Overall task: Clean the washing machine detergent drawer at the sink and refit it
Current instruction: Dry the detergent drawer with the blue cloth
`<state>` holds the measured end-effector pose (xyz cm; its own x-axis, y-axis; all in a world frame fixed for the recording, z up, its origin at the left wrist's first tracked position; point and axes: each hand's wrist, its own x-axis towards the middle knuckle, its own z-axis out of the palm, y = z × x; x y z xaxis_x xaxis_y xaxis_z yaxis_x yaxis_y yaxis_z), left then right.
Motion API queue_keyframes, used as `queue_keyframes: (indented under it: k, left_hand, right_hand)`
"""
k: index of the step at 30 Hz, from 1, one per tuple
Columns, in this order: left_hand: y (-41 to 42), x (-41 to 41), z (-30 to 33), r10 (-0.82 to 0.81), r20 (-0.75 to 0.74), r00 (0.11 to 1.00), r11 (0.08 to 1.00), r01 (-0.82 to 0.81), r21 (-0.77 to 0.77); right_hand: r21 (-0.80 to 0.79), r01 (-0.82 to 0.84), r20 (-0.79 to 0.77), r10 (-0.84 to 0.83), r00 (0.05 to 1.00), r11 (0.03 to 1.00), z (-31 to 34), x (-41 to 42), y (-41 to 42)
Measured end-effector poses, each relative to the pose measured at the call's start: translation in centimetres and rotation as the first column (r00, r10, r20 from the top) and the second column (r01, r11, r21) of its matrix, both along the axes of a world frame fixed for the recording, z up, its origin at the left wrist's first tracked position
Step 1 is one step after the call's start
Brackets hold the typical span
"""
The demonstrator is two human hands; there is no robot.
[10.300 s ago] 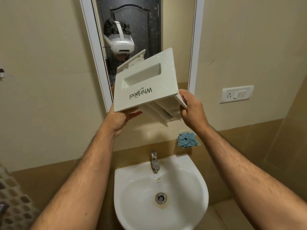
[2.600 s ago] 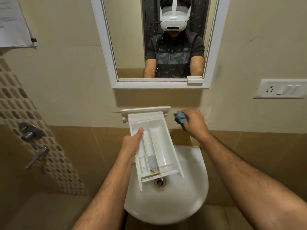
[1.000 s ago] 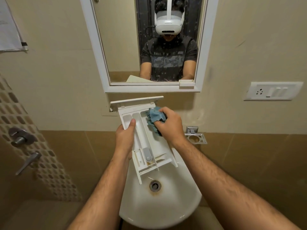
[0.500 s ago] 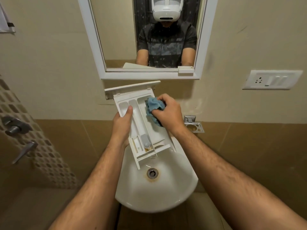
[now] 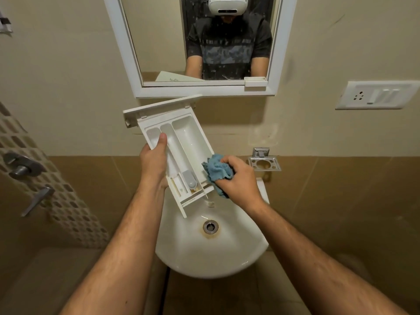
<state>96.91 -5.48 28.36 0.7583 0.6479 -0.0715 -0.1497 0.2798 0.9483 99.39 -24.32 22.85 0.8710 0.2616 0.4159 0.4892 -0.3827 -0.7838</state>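
The white detergent drawer (image 5: pixel 181 144) is held tilted above the white sink (image 5: pixel 204 258), its front panel toward the wall and its open compartments facing me. My left hand (image 5: pixel 153 162) grips its left edge, thumb inside the left compartment. My right hand (image 5: pixel 238 178) clutches a crumpled blue cloth (image 5: pixel 217 171) against the near right end of the drawer. A grey siphon cap (image 5: pixel 189 178) sits in the middle channel, with brownish residue beside it. The tap is hidden behind the drawer.
A white-framed mirror (image 5: pixel 127 53) hangs on the wall just above the drawer. A chrome soap holder (image 5: pixel 264 163) is fixed right of the sink, a switch plate (image 5: pixel 375 95) further right. Shower valves (image 5: pixel 21 167) stick out at the left. The sink drain (image 5: pixel 210 226) is open.
My right hand has dragged the cloth from the far end of the large compartment down to the drawer's near right end. The left hand keeps its grip.
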Motion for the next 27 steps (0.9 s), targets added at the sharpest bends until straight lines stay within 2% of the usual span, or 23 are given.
queue_keyframes:
  k: [7,11,15,18,22,27]
  left_hand:
    - [0.8,-0.2,0.1,0.043,0.015,0.999,0.999,-0.043,0.019]
    - [1.0,-0.6,-0.2,0.054,-0.009,0.999,0.999,-0.054,0.004]
    - [0.1,-1.3,-0.7,0.005,-0.006,1.000,1.000,-0.005,0.029]
    - [-1.4,-1.8,-0.8,-0.054,-0.023,0.998,0.997,0.056,0.057]
    - [-3.4,-1.5,-0.9,-0.057,-0.078,0.995,0.998,0.058,0.013]
    - [-4.3,-0.8,-1.1,-0.096,-0.115,0.989,0.995,0.093,-0.036]
  right_hand:
    - [-0.012,-0.043,-0.049,0.042,0.998,0.999,-2.6,-1.8,-2.1]
    - [-0.033,0.010,-0.026,-0.011,1.000,0.999,-1.4,-1.6,-3.7]
    - [0.162,0.124,0.010,-0.127,0.992,0.979,2.9,-1.2,-3.9]
    - [0.237,0.093,0.056,-0.109,0.992,0.967,5.8,-0.5,-1.8]
    - [0.152,0.078,0.165,-0.103,0.981,0.985,7.8,1.6,2.6]
    - [0.048,0.161,0.289,-0.168,0.943,0.986,7.7,3.2,6.5]
